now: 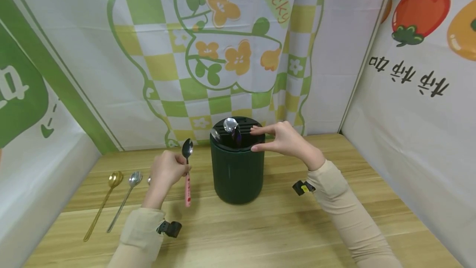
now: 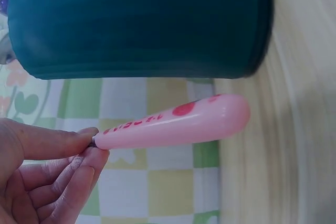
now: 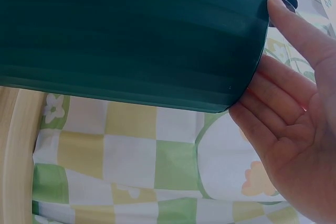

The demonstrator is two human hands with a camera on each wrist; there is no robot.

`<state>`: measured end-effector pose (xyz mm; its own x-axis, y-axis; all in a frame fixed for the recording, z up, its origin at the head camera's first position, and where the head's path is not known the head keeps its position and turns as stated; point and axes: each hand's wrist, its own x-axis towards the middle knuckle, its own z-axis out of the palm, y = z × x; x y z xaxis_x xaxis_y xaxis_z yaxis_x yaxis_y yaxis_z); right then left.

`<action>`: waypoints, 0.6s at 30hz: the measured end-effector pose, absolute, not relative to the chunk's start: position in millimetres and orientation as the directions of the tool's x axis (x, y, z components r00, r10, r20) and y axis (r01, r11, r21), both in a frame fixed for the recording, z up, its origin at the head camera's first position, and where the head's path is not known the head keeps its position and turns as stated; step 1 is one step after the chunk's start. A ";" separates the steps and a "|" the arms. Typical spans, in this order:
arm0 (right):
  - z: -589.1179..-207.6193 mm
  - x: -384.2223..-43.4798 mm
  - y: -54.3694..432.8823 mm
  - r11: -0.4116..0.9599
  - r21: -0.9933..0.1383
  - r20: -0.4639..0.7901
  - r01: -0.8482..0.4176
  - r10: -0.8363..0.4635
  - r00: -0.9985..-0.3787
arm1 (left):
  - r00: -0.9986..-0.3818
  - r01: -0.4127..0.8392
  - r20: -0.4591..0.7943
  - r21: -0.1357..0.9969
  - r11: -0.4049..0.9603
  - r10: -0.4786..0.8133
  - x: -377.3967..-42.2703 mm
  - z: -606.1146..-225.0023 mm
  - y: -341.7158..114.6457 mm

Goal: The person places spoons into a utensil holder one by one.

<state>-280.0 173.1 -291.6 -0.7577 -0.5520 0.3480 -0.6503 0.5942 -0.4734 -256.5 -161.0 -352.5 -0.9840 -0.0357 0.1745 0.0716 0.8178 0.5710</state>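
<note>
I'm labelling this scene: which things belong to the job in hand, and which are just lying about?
In the job:
pink-handled spoon, pinched by the left hand
dark green holder, right hand at its rim
utensils in the holder

Apparently just lying on the table:
gold spoon
silver spoon
shiny piece, mostly hidden

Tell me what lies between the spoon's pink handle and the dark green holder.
No object: in the head view, only bare wooden tabletop shows between the pink handle and the dark green holder.
</note>
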 end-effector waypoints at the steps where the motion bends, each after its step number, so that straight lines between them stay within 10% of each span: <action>1: -291.5 -279.8 173.1 0.594 -0.472 0.349 -0.651 -0.553 -0.757 | -0.983 0.076 0.178 0.573 0.816 -0.033 -255.6 -350.8 -160.1; 18: -291.1 -278.8 173.2 0.600 -0.470 0.347 -0.648 -0.549 -0.760 | -0.957 0.145 0.289 0.552 0.821 -0.025 -246.6 -332.9 -151.4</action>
